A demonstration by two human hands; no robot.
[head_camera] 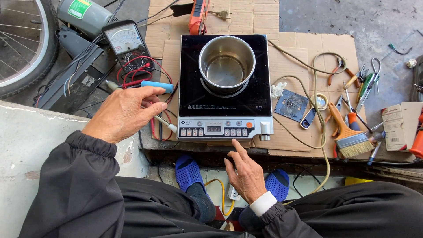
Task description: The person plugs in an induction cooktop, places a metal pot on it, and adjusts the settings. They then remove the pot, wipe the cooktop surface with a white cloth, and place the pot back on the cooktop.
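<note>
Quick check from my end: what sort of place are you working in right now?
Likely an informal repair spot on a concrete floor, perhaps outdoors. An induction cooker sits on flattened cardboard, with an analog multimeter beside it and pliers, a brush and other hand tools scattered on the other side.

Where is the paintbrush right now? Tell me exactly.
In the head view, the paintbrush lies on the cardboard to the right of the induction cooker, bristles toward the person, beside the pliers and screwdrivers.

Bicycle wheel cut off (left edge).
</note>
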